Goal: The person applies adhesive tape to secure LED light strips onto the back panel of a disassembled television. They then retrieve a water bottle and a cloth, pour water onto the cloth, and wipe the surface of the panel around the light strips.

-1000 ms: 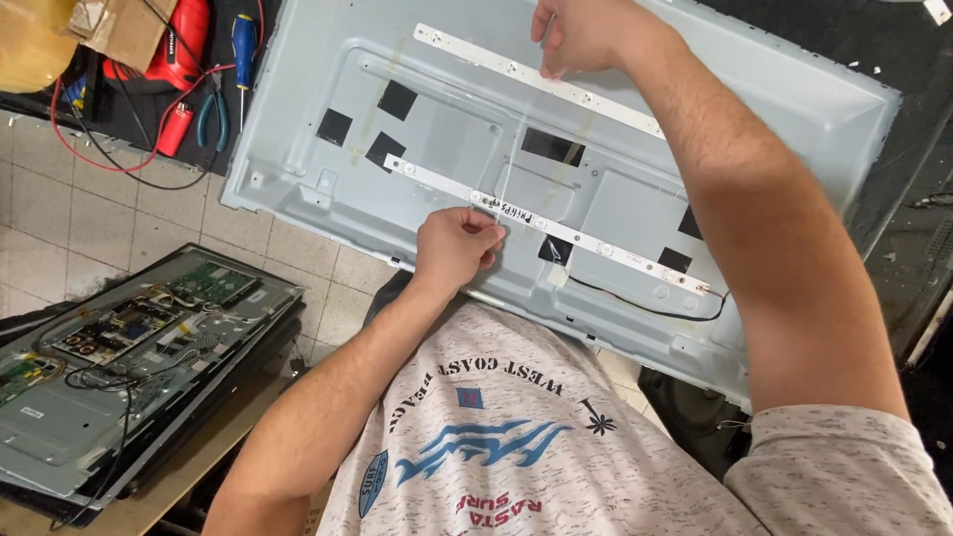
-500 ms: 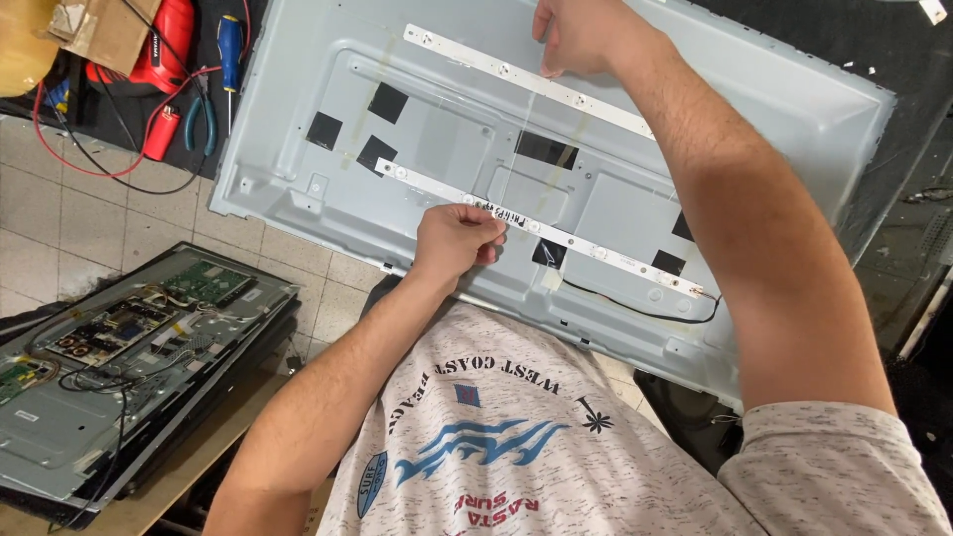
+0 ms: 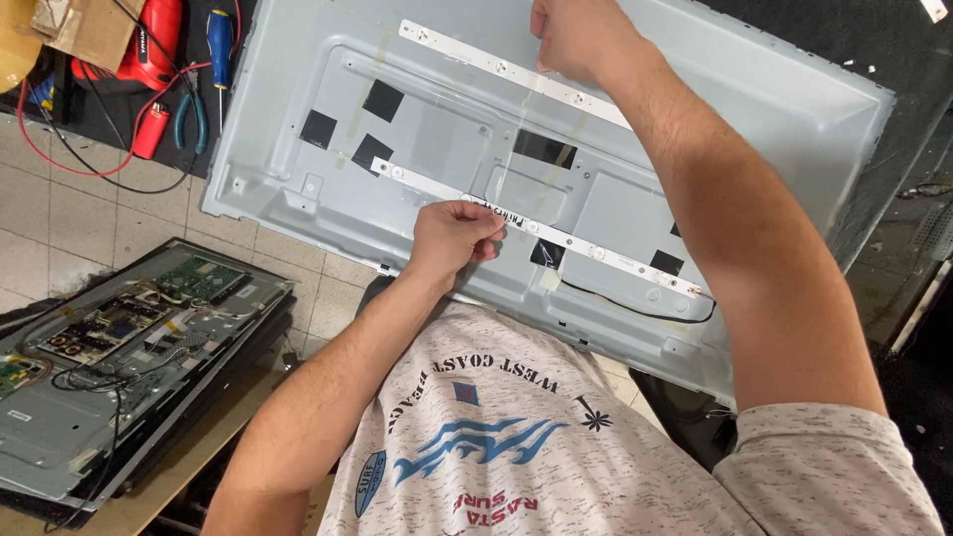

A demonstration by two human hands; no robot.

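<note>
A grey metal TV back panel [image 3: 794,119] lies in front of me with two white LED strips across it. My left hand [image 3: 455,236] pinches the lower LED strip [image 3: 606,256] near its middle, fingers closed on it. My right hand [image 3: 576,40] rests on the upper LED strip [image 3: 467,55] and grips it at its right part. Black tape squares [image 3: 382,99] are stuck to the panel between the strips. A thin black wire [image 3: 635,310] runs from the lower strip's right end along the panel's near edge.
At the left, an opened TV chassis with green circuit boards [image 3: 119,328] rests on a wooden surface. Beyond it lie a blue-handled screwdriver [image 3: 220,40], pliers [image 3: 189,119], a red tool [image 3: 149,40] with red wires, and cardboard [image 3: 84,30]. Tiled floor [image 3: 89,208] shows between them.
The view has drifted slightly, so the panel sits a little further left and lower. Both hands stay on the same strips at about the same places.
</note>
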